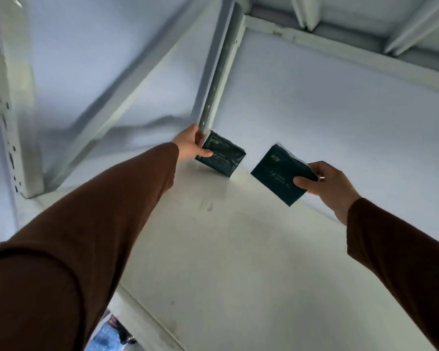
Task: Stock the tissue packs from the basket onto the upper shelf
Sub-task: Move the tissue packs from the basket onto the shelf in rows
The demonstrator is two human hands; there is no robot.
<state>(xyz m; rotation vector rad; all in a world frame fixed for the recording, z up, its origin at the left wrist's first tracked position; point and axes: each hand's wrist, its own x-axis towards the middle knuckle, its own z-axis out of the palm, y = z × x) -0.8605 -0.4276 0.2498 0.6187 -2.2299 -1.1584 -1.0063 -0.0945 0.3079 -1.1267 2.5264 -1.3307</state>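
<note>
Progress: early, I judge; no pack lies free on the upper shelf [238, 236], and the basket is out of view.
Left hand [192, 144]: arm stretched far in, its grip clamped on the left tissue pack [222, 157], set at the back corner by the upright post [219, 79].
Right hand [325, 184]: grip pinching the right tissue pack [280, 173], held tilted above the shelf.
Left to do: release both, fetch more.

The gold lettering on both tissue packs [222, 157] is too small to read. Fingers of the left hand [191, 144] are hidden behind the pack. At seven o'clock a blue object [109, 333], perhaps the basket, is blurred and cut off.
</note>
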